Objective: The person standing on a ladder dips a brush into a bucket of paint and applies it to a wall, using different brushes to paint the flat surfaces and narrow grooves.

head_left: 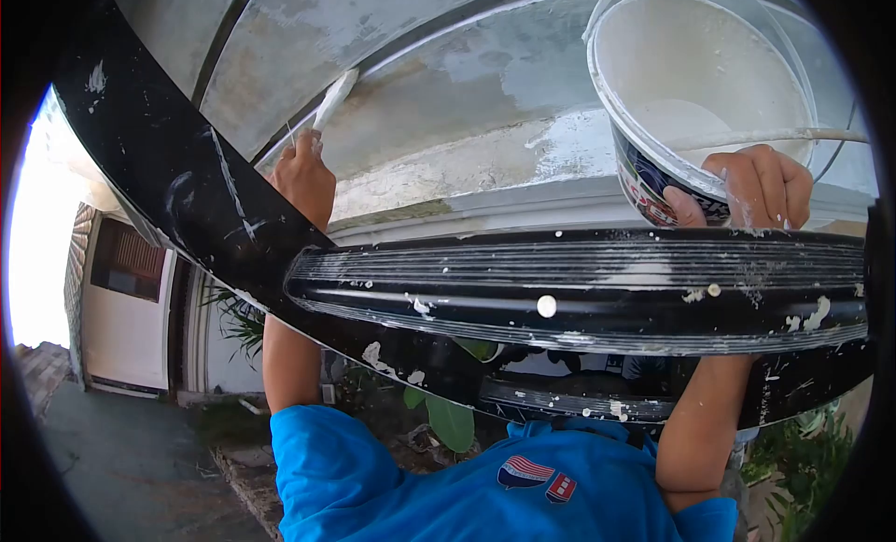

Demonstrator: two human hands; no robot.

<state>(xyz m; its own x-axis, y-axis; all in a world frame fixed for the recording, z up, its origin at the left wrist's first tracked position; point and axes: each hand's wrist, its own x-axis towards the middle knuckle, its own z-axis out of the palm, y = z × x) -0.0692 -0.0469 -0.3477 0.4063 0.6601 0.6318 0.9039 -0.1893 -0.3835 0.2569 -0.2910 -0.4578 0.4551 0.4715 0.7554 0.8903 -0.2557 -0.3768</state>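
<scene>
My left hand (304, 180) is closed on a slim, white-coated brush or applicator (336, 98). Its tip meets the grey surface at a dark groove (392, 51). On the right, a white bucket (611, 103) is tilted, with pale material (691, 122) inside. My right hand (761, 187) grips the bucket's near rim, its thumb against the printed outside. A pale rod (821, 134) crosses the opening above the fingers. Part of each forearm is hidden behind a black, paint-spotted ladder (569, 290).
The ladder's ribbed step spans the view, with a side rail (140, 140) at upper left. Beyond it are a white door (126, 341), paving (131, 477) and green plants (453, 421). The blue shirt (420, 491) fills the bottom. White smears mark the grey surface (467, 84).
</scene>
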